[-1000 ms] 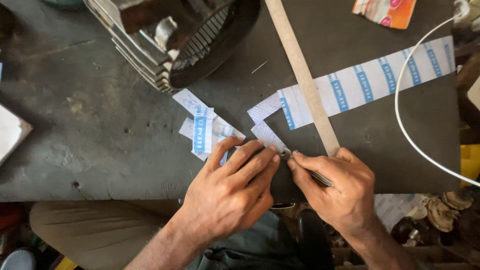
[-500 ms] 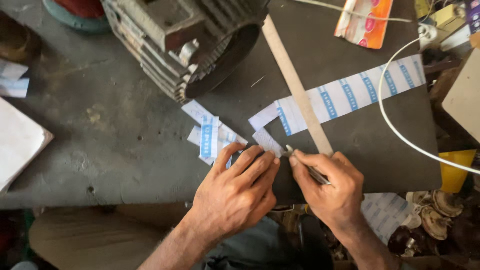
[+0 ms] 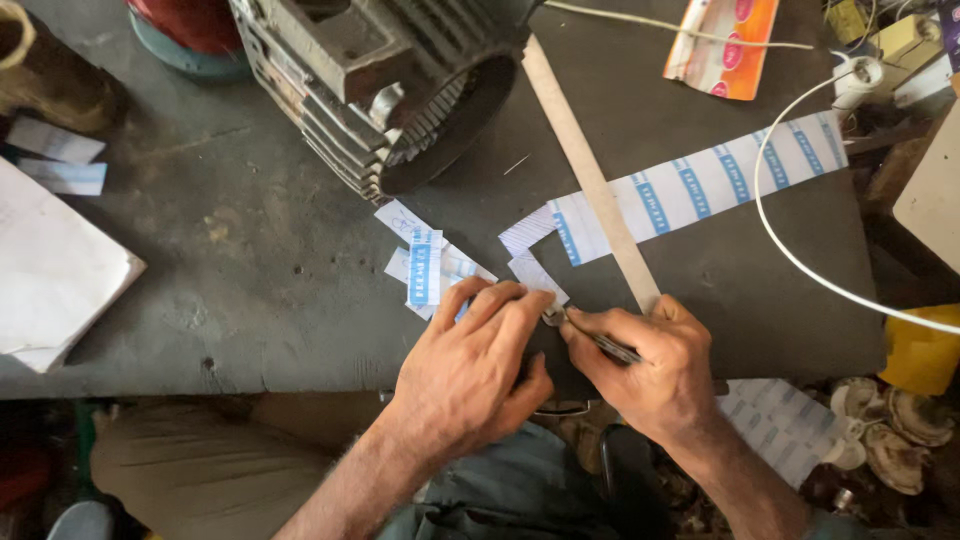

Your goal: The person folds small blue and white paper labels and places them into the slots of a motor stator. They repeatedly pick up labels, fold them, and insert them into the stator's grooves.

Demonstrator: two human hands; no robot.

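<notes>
Left hand [image 3: 465, 365] pressing flat, fingers spread, on small paper strip [image 3: 535, 277] at 6 o'clock of grey surface [image 3: 250, 260], right hand [image 3: 650, 365] fingers gripping thin metal tool [image 3: 600, 343], tip touching strip, wooden ruler [image 3: 590, 180] at 1 o'clock, motor housing [image 3: 390, 90] at 11.

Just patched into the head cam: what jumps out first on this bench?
At the near edge, the left hand presses down a small white paper piece while the right hand works a thin metal tool at it. Behind them a long blue-and-white paper strip runs right, crossed by a wooden stick. A big ribbed motor housing sits at the top.
</notes>
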